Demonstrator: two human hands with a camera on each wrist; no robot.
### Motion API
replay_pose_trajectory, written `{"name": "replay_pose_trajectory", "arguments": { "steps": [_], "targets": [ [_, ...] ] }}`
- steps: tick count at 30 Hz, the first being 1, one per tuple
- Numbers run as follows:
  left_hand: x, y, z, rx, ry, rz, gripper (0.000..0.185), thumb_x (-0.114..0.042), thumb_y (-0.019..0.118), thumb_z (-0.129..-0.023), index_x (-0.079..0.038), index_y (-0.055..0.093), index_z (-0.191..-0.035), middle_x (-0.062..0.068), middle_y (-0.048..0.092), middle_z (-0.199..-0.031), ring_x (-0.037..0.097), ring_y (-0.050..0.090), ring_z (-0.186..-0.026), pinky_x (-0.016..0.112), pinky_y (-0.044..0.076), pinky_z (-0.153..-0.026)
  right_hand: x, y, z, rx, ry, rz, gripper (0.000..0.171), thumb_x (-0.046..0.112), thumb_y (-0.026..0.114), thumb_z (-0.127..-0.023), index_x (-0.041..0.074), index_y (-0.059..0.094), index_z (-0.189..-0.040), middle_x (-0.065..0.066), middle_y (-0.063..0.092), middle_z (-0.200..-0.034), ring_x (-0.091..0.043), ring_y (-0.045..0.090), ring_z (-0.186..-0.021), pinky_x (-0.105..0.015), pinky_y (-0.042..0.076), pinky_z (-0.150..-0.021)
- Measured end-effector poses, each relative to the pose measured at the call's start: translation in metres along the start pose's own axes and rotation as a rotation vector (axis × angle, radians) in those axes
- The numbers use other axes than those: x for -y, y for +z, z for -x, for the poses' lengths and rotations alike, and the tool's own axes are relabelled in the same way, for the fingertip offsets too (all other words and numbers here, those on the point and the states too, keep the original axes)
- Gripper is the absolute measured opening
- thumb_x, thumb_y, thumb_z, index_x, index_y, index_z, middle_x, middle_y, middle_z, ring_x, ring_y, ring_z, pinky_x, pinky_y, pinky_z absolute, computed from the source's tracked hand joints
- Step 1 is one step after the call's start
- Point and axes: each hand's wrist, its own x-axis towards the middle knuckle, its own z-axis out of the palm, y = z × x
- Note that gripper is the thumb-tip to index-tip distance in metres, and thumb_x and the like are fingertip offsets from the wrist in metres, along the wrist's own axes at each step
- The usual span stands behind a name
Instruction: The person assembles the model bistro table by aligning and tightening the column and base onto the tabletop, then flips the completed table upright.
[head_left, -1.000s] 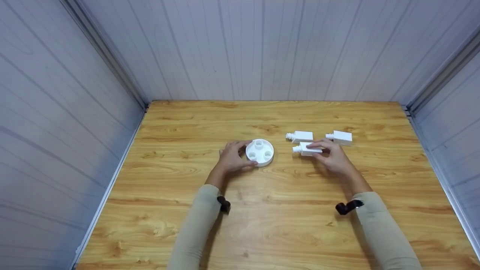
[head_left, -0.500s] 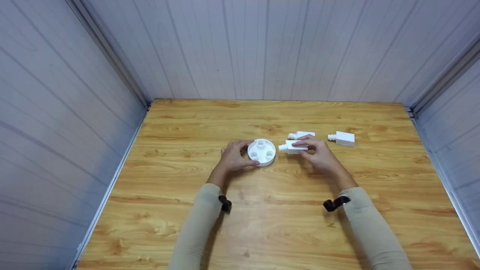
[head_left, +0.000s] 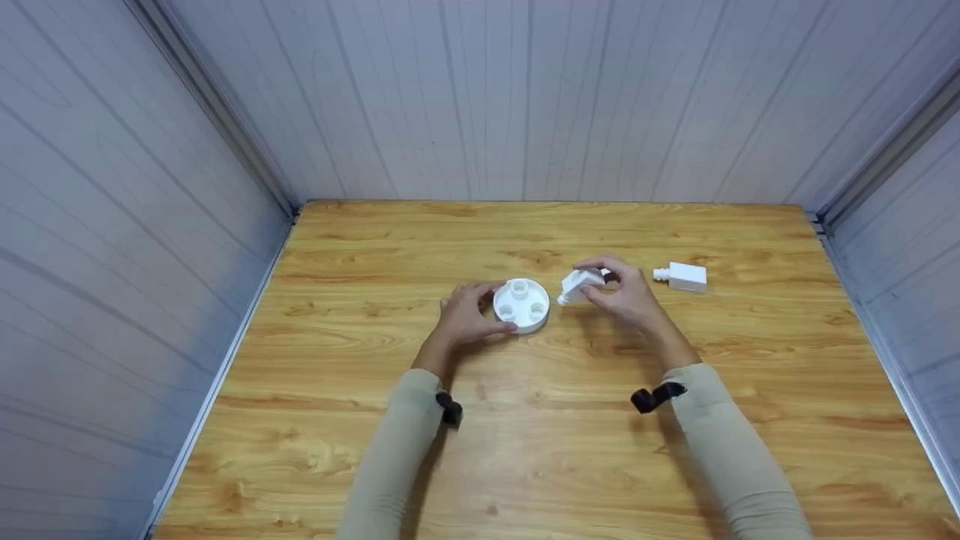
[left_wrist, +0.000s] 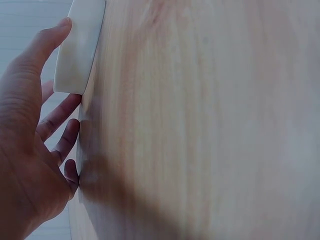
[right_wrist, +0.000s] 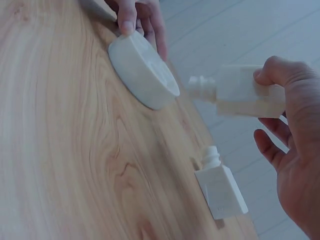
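A round white holder with three ring-shaped sockets (head_left: 523,321) lies flat on the wooden table. My left hand (head_left: 465,313) grips its rim from the left, thumb on the near side and fingers on the far side. Just right of the holder, my right hand (head_left: 622,294) pinches a white square bottle (head_left: 579,282) between thumb and fingers. The bottle is raised and tilted, its threaded neck (right_wrist: 201,87) pointing down toward the holder. Another white bottle (right_wrist: 221,192) lies on the table below the right hand in the right wrist view; in the head view the hand mostly hides it.
One more white bottle (head_left: 687,277) lies on its side farther right, neck to the left. Pale panel walls (head_left: 480,105) enclose the wooden table (head_left: 525,450) at the back and both sides. A dark wrist camera (head_left: 657,397) sits on each sleeve.
My right hand has lifted the bottle and carried it left toward the holder, and its neck has tipped downward. The left hand and the holder have stayed in place.
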Motion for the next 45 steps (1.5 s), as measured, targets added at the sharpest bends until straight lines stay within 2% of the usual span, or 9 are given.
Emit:
{"name": "replay_pose_trajectory", "arguments": {
  "steps": [6, 9, 15, 20, 23, 27, 33, 38, 45],
  "targets": [
    [-0.01, -0.006, 0.004, 0.02, -0.052, 0.001, 0.091, -0.052, 0.099, -0.081, -0.033, 0.062, -0.162, 0.007, 0.066, -0.16, 0.036, 0.056, -0.149, 0.061, 0.036, -0.118, 0.006, 0.01, -0.006, -0.041, -0.027, -0.062, 0.033, -0.01, 0.081, -0.095, -0.009, 0.078, -0.128, -0.033, 0.077, -0.128, 0.002, 0.067, -0.104, -0.013, 0.056, -0.089],
    [-0.009, -0.006, 0.004, 0.021, -0.06, 0.009, 0.09, -0.053, 0.099, -0.081, -0.033, 0.062, -0.161, 0.007, 0.066, -0.16, 0.036, 0.055, -0.15, 0.061, 0.035, -0.118, 0.01, 0.016, -0.01, -0.036, -0.045, -0.077, 0.033, -0.009, 0.08, -0.095, -0.008, 0.079, -0.128, -0.033, 0.076, -0.13, 0.003, 0.068, -0.107, -0.013, 0.058, -0.089],
    [0.002, 0.0, -0.003, 0.023, -0.044, 0.039, 0.092, -0.059, 0.099, -0.079, -0.035, 0.063, -0.16, 0.007, 0.067, -0.16, 0.037, 0.056, -0.147, 0.059, 0.035, -0.114, 0.016, 0.026, -0.016, 0.001, -0.061, -0.095, 0.034, -0.009, 0.08, -0.096, -0.007, 0.078, -0.131, -0.032, 0.075, -0.135, 0.001, 0.068, -0.111, -0.013, 0.057, -0.088],
    [0.009, 0.004, -0.007, 0.013, -0.019, 0.018, 0.094, -0.067, 0.097, -0.077, -0.038, 0.063, -0.159, 0.004, 0.067, -0.16, 0.035, 0.058, -0.144, 0.056, 0.037, -0.11, 0.013, 0.035, -0.016, 0.012, -0.08, -0.11, 0.035, -0.009, 0.08, -0.096, -0.008, 0.078, -0.131, -0.032, 0.076, -0.133, 0.001, 0.069, -0.109, -0.013, 0.057, -0.088],
    [0.006, 0.002, -0.005, 0.015, -0.01, 0.015, 0.093, -0.068, 0.096, -0.078, -0.037, 0.064, -0.159, 0.004, 0.069, -0.157, 0.036, 0.058, -0.143, 0.058, 0.037, -0.109, 0.009, 0.04, -0.015, 0.016, -0.073, -0.096, 0.035, -0.008, 0.08, -0.096, -0.007, 0.078, -0.131, -0.032, 0.077, -0.132, 0.003, 0.068, -0.109, -0.012, 0.056, -0.09],
    [-0.003, -0.003, 0.0, 0.016, -0.016, 0.023, 0.09, -0.061, 0.097, -0.08, -0.033, 0.065, -0.159, 0.006, 0.071, -0.152, 0.037, 0.058, -0.141, 0.058, 0.037, -0.109, 0.004, 0.044, -0.012, 0.024, -0.054, -0.088, 0.034, -0.008, 0.081, -0.096, -0.005, 0.08, -0.13, -0.027, 0.079, -0.13, 0.003, 0.067, -0.11, -0.012, 0.056, -0.091],
    [-0.011, -0.005, 0.002, 0.016, -0.042, -0.001, 0.088, -0.053, 0.098, -0.082, -0.029, 0.064, -0.16, 0.006, 0.069, -0.155, 0.035, 0.058, -0.143, 0.057, 0.036, -0.113, 0.004, 0.048, -0.012, 0.067, -0.029, -0.075, 0.035, -0.005, 0.082, -0.096, -0.003, 0.08, -0.131, -0.025, 0.078, -0.134, 0.001, 0.067, -0.114, -0.015, 0.057, -0.095],
    [-0.009, -0.005, 0.002, 0.018, -0.033, 0.019, 0.089, -0.053, 0.099, -0.081, -0.028, 0.064, -0.159, 0.008, 0.069, -0.155, 0.036, 0.058, -0.142, 0.058, 0.035, -0.113, 0.006, 0.052, -0.011, 0.099, 0.014, -0.055, 0.036, -0.005, 0.082, -0.096, -0.002, 0.08, -0.132, -0.024, 0.077, -0.139, -0.003, 0.066, -0.121, -0.019, 0.058, -0.099],
    [-0.006, -0.002, 0.0, 0.022, -0.033, 0.036, 0.089, -0.055, 0.098, -0.081, -0.03, 0.064, -0.16, 0.008, 0.07, -0.154, 0.036, 0.057, -0.141, 0.06, 0.035, -0.115, 0.007, 0.058, -0.011, 0.139, -0.021, 0.0, 0.037, -0.004, 0.083, -0.095, 0.002, 0.081, -0.132, -0.022, 0.077, -0.134, -0.011, 0.066, -0.12, -0.016, 0.056, -0.098]
  ]
}}
